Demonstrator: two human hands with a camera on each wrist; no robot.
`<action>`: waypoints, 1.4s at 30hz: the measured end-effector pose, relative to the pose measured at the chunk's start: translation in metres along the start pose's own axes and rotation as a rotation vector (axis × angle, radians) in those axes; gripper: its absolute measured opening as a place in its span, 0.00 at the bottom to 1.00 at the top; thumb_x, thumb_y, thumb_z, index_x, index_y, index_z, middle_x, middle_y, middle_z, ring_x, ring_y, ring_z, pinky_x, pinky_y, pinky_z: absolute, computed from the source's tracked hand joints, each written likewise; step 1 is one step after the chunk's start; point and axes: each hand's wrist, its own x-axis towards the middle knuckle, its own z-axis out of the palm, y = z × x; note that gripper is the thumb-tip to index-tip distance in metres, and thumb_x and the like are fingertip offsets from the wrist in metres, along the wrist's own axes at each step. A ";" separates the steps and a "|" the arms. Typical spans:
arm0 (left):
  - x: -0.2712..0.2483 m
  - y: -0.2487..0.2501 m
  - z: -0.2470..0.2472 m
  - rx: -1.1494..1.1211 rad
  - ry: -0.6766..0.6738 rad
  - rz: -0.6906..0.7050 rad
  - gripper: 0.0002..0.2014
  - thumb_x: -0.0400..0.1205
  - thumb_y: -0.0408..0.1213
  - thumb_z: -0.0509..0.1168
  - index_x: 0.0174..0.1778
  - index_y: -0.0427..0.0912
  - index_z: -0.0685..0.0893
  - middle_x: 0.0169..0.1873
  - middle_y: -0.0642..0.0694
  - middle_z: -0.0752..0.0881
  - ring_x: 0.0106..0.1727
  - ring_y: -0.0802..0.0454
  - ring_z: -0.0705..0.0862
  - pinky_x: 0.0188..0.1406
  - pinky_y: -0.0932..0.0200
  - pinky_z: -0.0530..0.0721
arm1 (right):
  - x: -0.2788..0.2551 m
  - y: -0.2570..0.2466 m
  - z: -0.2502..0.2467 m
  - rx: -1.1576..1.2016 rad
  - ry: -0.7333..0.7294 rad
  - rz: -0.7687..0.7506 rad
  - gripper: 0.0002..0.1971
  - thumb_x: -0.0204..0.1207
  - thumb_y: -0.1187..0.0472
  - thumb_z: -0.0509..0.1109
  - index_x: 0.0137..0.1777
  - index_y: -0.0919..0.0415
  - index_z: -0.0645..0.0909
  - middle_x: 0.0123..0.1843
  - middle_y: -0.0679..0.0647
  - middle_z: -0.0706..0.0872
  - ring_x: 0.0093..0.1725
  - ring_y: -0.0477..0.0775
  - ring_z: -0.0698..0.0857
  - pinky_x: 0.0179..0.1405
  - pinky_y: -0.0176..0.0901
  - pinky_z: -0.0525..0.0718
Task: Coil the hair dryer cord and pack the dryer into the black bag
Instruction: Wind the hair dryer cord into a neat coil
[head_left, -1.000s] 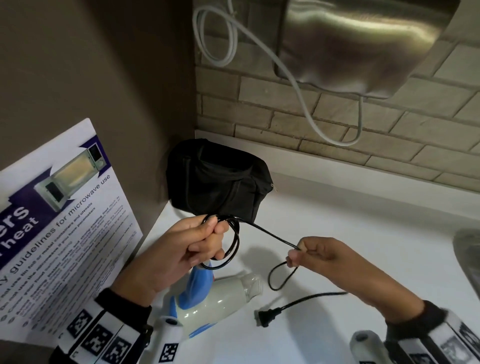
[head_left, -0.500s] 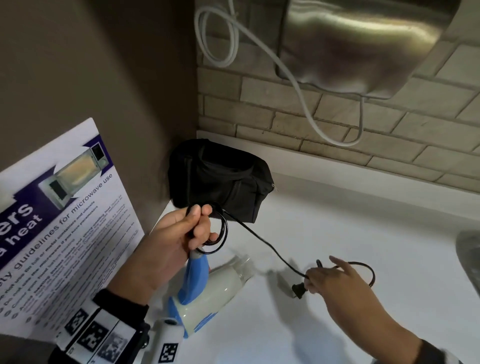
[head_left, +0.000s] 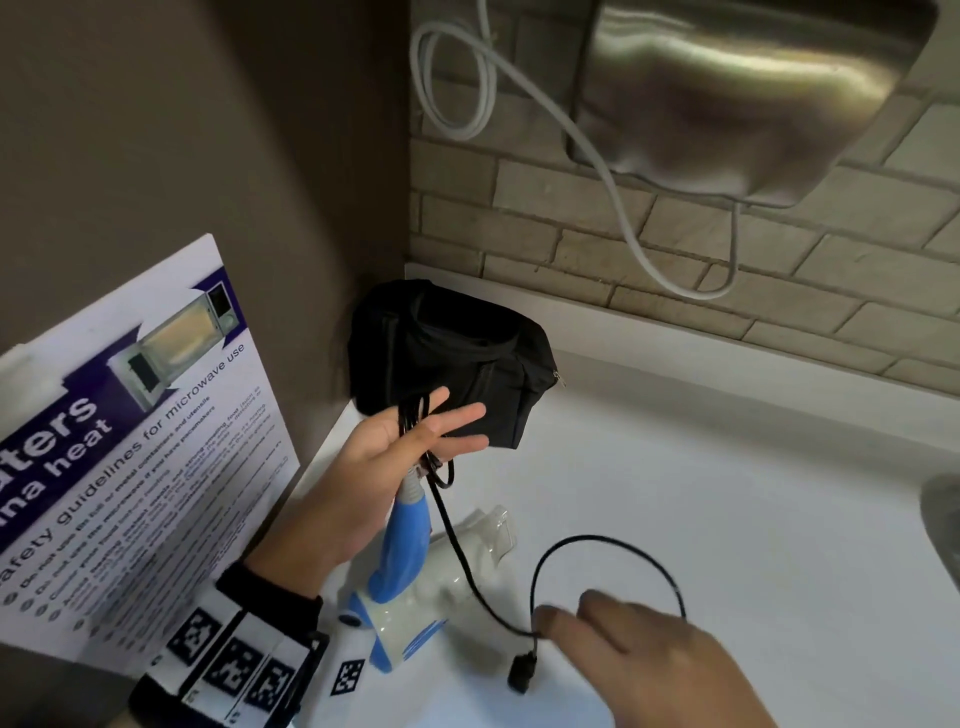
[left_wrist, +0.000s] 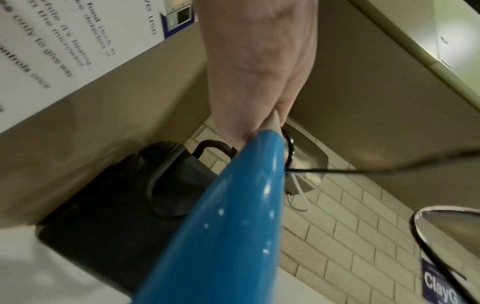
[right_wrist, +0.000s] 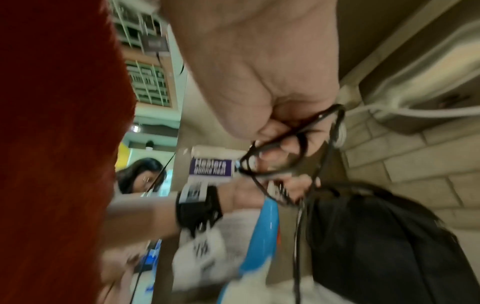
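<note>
A white and blue hair dryer (head_left: 415, 597) lies on the white counter (head_left: 727, 467), its blue handle (left_wrist: 233, 205) pointing up into my left hand (head_left: 436, 426). That hand keeps several small loops of the black cord (head_left: 441, 519) under its thumb, fingers stretched toward the black bag (head_left: 467, 364). The bag stands in the corner behind it, top gaping. My right hand (head_left: 561, 618) pinches the cord near the plug (head_left: 521, 673), and a wide loop arcs above it. In the right wrist view its fingers (right_wrist: 293, 144) curl round the cord loop (right_wrist: 249, 164).
A microwave safety poster (head_left: 130, 441) leans on the left wall. A steel hand dryer (head_left: 727, 93) with a white cable (head_left: 623, 208) hangs on the brick wall. A metal sink rim (head_left: 940, 519) shows at the right edge. Another person appears far behind in the right wrist view.
My left hand's fingers have straightened out from a closed grip on the coil. The right hand slid down the cord to near the plug and moved toward me, forming a wide loop.
</note>
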 end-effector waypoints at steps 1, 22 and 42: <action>0.001 0.000 0.000 0.033 -0.005 -0.002 0.19 0.87 0.37 0.54 0.74 0.37 0.71 0.59 0.50 0.89 0.61 0.59 0.86 0.62 0.62 0.73 | 0.006 0.001 -0.011 0.025 0.022 0.035 0.22 0.56 0.64 0.54 0.48 0.46 0.77 0.24 0.49 0.77 0.15 0.51 0.74 0.10 0.29 0.65; -0.010 0.011 0.005 -0.012 -0.370 -0.145 0.14 0.83 0.45 0.54 0.36 0.43 0.77 0.17 0.56 0.64 0.20 0.57 0.63 0.49 0.57 0.80 | 0.071 0.087 0.026 0.273 -0.255 0.407 0.21 0.82 0.43 0.57 0.38 0.55 0.81 0.26 0.44 0.81 0.29 0.43 0.80 0.38 0.47 0.82; -0.008 0.005 0.004 -0.106 -0.522 -0.164 0.09 0.82 0.36 0.57 0.39 0.42 0.81 0.19 0.54 0.74 0.26 0.56 0.77 0.54 0.60 0.80 | 0.082 0.051 0.035 1.234 -0.427 0.141 0.18 0.80 0.59 0.69 0.69 0.56 0.76 0.64 0.51 0.84 0.67 0.49 0.81 0.73 0.57 0.75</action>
